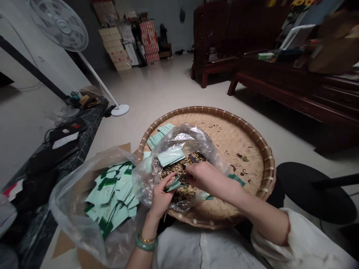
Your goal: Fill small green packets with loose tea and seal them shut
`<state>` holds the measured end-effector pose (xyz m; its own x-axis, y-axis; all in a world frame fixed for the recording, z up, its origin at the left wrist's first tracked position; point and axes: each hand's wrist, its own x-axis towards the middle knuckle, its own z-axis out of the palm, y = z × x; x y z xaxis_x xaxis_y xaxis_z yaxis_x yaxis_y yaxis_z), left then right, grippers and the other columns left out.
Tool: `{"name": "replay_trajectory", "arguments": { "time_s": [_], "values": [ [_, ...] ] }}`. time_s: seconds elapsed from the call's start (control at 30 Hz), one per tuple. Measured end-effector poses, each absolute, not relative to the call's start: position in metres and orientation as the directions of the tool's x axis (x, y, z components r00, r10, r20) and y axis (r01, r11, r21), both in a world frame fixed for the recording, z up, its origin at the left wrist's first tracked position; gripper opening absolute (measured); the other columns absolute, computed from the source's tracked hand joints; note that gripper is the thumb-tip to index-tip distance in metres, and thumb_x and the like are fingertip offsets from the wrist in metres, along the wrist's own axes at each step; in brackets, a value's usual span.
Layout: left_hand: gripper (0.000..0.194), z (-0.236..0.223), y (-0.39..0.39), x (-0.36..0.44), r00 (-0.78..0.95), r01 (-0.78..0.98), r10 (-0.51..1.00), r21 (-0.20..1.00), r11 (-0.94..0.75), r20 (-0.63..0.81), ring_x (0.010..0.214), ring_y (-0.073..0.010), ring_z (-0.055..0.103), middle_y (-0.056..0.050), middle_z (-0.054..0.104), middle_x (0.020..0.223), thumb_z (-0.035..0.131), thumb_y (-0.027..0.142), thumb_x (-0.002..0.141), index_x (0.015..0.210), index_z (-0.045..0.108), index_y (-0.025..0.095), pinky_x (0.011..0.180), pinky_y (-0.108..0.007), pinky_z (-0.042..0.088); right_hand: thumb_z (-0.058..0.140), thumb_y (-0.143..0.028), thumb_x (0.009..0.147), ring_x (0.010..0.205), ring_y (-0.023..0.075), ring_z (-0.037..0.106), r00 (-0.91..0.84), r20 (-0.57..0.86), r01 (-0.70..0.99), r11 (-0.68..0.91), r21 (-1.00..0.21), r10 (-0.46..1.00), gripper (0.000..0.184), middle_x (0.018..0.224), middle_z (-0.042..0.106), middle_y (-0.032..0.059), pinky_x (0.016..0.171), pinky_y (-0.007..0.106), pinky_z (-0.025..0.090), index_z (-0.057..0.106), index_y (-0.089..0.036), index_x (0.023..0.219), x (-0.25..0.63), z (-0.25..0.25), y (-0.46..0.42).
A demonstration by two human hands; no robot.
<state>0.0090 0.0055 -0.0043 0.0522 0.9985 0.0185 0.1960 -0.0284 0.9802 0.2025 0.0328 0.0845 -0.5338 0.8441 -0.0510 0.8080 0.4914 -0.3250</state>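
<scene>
My left hand is closed around a small pale green packet, over a clear plastic bag. My right hand is pinched beside the packet's upper end; a small dark piece shows at its fingertips, too unclear to name. Below both hands, loose brown and yellowish dried bits fill the bag. A stack of flat pale green packets lies on top of them, with a dark slim object near it. The bag rests in a round woven bamboo tray.
At the left, a second plastic bag holds many green packets. More packets lie at the tray's left. Around stand a white fan, a black round base and dark wooden furniture.
</scene>
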Motion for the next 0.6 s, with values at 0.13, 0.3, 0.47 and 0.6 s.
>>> {"name": "replay_trajectory", "arguments": {
  "time_s": [0.13,0.3,0.47,0.6],
  "values": [
    [0.043,-0.006,0.006,0.004,0.019,0.17,1.0,0.985,-0.023,0.02,0.097,-0.0238,0.069,-0.009,0.074,0.101,0.069,0.017,0.068,0.111,0.067,0.017,0.088,-0.033,0.054,0.054,-0.007,0.079,0.063,0.0127,0.056,-0.51,0.0,0.818,0.485,-0.309,0.86,0.012,0.076,0.065,0.0029,0.056,0.024,0.028,0.061,-0.016,0.081,0.207,0.089,0.032],
    [0.044,-0.01,0.005,-0.002,0.019,0.18,0.998,0.982,-0.055,0.052,0.098,-0.0236,0.069,-0.008,0.074,0.102,0.069,0.017,0.07,0.113,0.066,0.018,0.087,-0.031,0.055,0.054,-0.011,0.082,0.085,0.0179,0.057,-0.566,0.15,0.751,0.582,-0.312,0.811,0.016,0.097,0.062,0.0063,0.064,0.025,0.037,0.063,-0.019,0.092,0.203,0.102,0.02],
    [0.042,-0.005,0.004,0.0,0.018,0.187,0.997,0.979,-0.081,0.079,0.098,-0.0236,0.069,-0.008,0.073,0.106,0.069,0.015,0.068,0.11,0.067,0.018,0.086,-0.03,0.055,0.05,-0.025,0.09,0.106,0.026,0.051,-0.709,0.116,0.647,0.707,-0.287,0.696,0.021,0.108,0.061,0.0131,0.082,0.036,0.044,0.068,-0.016,0.097,0.188,0.099,0.017],
    [0.044,-0.002,0.004,0.002,0.039,0.182,0.999,0.982,-0.043,0.036,0.095,-0.0234,0.069,-0.009,0.074,0.101,0.069,0.014,0.065,0.109,0.068,0.017,0.084,-0.03,0.055,0.043,-0.032,0.094,0.092,0.024,0.06,-0.735,-0.036,0.653,0.694,-0.302,0.677,0.03,0.096,0.066,0.0122,0.078,0.035,0.046,0.068,-0.015,0.096,0.184,0.095,0.024]
  ]
}}
